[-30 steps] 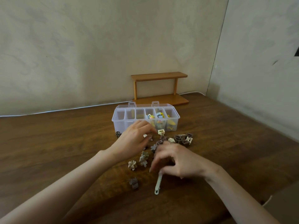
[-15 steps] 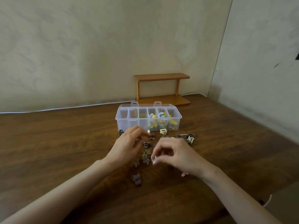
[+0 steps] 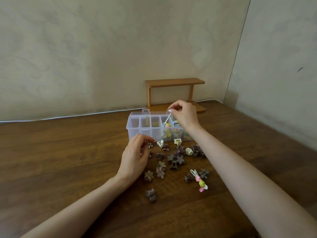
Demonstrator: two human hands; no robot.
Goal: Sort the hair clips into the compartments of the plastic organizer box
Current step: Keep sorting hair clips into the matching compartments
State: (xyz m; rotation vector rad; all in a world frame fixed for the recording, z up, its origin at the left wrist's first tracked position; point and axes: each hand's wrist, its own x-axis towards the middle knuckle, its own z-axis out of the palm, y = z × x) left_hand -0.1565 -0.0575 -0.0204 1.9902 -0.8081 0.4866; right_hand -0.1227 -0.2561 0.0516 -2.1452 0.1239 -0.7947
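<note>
On a dark wooden table [image 3: 68,160] set against a plain wall, a person is midway through sorting hair clips into a clear plastic organizer box [image 3: 137,130]. The box stands open at the far side of the scatter, in front of a small wooden shelf [image 3: 175,81]. The compartments toward the right end of the box, as the camera sees it, already hold brightly coloured clips, while those toward the left look nearly bare. The right hand [image 3: 184,114] is raised over the box, its thumb and forefinger closed in a pinch on the top of a long pale hair clip [image 3: 167,119]. The clip hangs slanted, with its lower end down among the coloured clips in one of those filled compartments. The step in hand appears to be the drop itself, and the next move calls only for loosening the pinch once the clip sits inside the walls, not across a divider. The left hand [image 3: 135,157] hovers low over the near-left edge of the scatter. Its fingers are loosely curled with their tips at a small brown flower clip [image 3: 149,144], though whether it grips this cannot be told. Many brown clips [image 3: 176,157] remain on the table, with a few cream ones [image 3: 188,151] among them. A long clip with coloured charms [image 3: 199,181] lies just beside the right forearm.
</note>
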